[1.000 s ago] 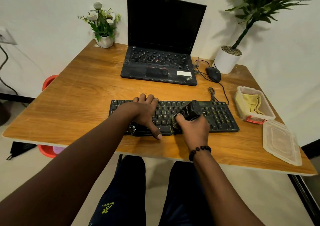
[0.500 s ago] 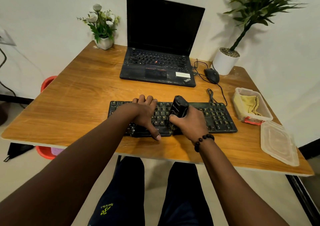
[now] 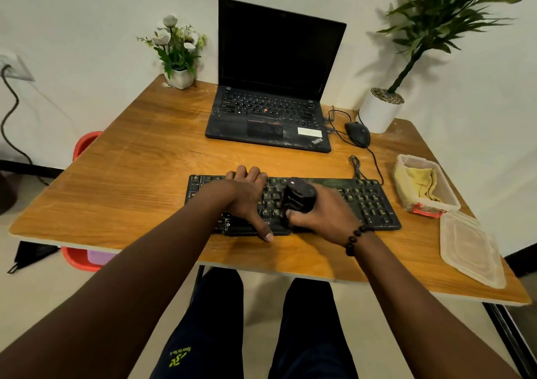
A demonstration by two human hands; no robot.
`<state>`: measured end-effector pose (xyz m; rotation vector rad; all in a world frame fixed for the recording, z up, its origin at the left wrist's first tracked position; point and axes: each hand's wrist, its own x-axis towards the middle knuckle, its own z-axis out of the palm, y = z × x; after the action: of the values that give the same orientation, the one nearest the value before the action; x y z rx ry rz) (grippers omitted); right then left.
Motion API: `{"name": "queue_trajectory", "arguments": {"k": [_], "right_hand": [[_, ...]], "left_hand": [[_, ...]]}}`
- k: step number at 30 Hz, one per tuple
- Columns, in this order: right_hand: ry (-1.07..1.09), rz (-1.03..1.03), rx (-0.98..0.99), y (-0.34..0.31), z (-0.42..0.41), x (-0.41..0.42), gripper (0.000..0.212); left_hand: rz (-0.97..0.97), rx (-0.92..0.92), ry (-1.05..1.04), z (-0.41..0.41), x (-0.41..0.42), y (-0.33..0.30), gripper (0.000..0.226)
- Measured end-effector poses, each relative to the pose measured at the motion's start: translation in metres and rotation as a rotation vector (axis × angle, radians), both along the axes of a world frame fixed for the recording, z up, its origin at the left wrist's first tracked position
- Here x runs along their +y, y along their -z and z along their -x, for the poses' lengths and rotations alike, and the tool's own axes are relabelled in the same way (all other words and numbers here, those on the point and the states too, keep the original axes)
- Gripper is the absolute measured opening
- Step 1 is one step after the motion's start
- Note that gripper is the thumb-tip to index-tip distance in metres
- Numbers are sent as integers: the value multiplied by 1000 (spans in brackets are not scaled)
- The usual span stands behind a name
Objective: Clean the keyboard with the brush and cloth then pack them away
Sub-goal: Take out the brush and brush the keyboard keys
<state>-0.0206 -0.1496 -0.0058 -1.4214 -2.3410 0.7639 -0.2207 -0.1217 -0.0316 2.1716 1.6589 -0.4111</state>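
- Keyboard (image 3: 369, 204) is lying lengthwise, left to right, along the counter's (image 3: 130, 175) near edge.
- Right hand (image 3: 322, 215) is gripping the brush (image 3: 299, 197) over the middle keys.
- Left hand (image 3: 247, 201) is pressing flat, fingers straight, just beside it.

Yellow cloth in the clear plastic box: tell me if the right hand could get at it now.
Probably not at once: the right hand grips the black brush. The yellow cloth lies uncovered in the clear plastic box, nothing between.

black brush (image 3: 299, 197) upright on black keyboard (image 3: 369, 204)
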Motion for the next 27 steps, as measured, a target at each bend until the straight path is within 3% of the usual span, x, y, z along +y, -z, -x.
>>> {"name": "queue_trajectory", "arguments": {"k": [3, 8, 10, 14, 17, 18, 20, 23, 27], "right_hand": [[-82, 99, -113, -15, -13, 8, 41], [2, 89, 68, -14, -14, 14, 42], [-83, 116, -20, -9, -9, 13, 40], [-38, -225, -186, -13, -2, 31, 31], [-20, 40, 0, -19, -10, 35, 47], [-66, 105, -27, -19, -9, 33, 50], [-135, 36, -144, -14, -3, 32, 48], [-70, -167, -139, -14, 4, 39, 36], [-118, 58, -76, -14, 1, 40, 53]], "left_hand": [[5, -8, 3, 1, 0, 1, 148], [8, -3, 7, 0, 0, 1, 149], [10, -3, 6, 0, -1, 0, 148], [10, 2, 4, -1, -2, -2, 147], [7, 2, 6, -2, -3, -2, 147], [5, -5, 4, -1, -3, -2, 147], [5, -15, 1, 0, -2, -1, 147], [5, -6, -1, 0, -2, -1, 147], [4, -8, -5, -1, -1, 1, 148]]}}
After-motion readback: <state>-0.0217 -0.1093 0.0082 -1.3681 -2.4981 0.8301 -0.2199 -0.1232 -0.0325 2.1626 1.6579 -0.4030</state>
